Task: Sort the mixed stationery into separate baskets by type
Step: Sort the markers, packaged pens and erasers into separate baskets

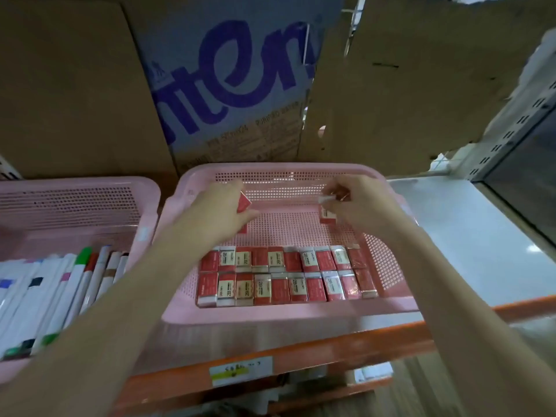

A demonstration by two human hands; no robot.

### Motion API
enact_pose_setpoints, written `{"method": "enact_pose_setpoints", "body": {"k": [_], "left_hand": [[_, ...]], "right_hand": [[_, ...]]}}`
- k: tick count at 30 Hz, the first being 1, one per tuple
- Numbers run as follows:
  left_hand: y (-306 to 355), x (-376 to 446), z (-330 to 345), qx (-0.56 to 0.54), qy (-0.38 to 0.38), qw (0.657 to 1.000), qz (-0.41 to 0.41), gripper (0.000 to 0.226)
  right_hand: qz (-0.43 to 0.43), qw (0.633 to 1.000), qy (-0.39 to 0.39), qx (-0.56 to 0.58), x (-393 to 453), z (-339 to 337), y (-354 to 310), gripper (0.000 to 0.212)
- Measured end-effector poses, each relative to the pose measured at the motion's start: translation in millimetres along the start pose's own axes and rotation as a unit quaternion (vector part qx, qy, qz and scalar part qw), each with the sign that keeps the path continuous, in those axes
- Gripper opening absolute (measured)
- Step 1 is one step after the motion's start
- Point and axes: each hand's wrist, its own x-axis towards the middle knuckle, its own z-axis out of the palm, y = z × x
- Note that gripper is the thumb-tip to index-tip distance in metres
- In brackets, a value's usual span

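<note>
Both hands inside the pink basket (192,188), far half. Left hand (219,210) fingers curled round a red eraser (243,203), pinched at the fingertips; a second red piece shows just under those fingers, too hidden to identify. Right hand (358,203) fingers pinched together on another eraser (338,196), one more eraser (327,214) just below those fingers on the mesh floor. Nearer than both sets of fingers, two tidy rows of erasers (285,275) fill the basket's near half. Left of the left fingers, a second pink basket (75,188) with markers (60,293). Shelf (451,236) carries both; cardboard boxes (234,85) behind.
</note>
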Motion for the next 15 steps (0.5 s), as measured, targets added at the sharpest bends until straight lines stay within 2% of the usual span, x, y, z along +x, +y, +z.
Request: {"method": "enact_pose_setpoints", "body": {"k": [3, 5, 8, 13, 15], "left_hand": [[-17, 23, 5, 0.098, -0.025, 0.995, -0.001, 0.018], [-24, 33, 12, 0.150, -0.064, 0.986, -0.041, 0.018], [-30, 40, 25, 0.173, -0.115, 0.974, -0.085, 0.016], [-32, 35, 25, 0.233, -0.144, 0.960, -0.057, 0.011], [-32, 35, 20, 0.235, -0.142, 0.960, -0.050, 0.016]], "right_hand": [[-0.048, 0.998, -0.037, -0.025, 10, 13, -15, 0.009], [-0.064, 0.996, -0.058, -0.024, 15, 22, -21, 0.011], [-0.072, 0.994, -0.084, -0.026, 22, 33, -26, 0.011], [-0.061, 0.988, -0.144, -0.018, 31, 46, -32, 0.018], [-0.053, 0.984, -0.167, -0.013, 36, 52, -37, 0.020]]}}
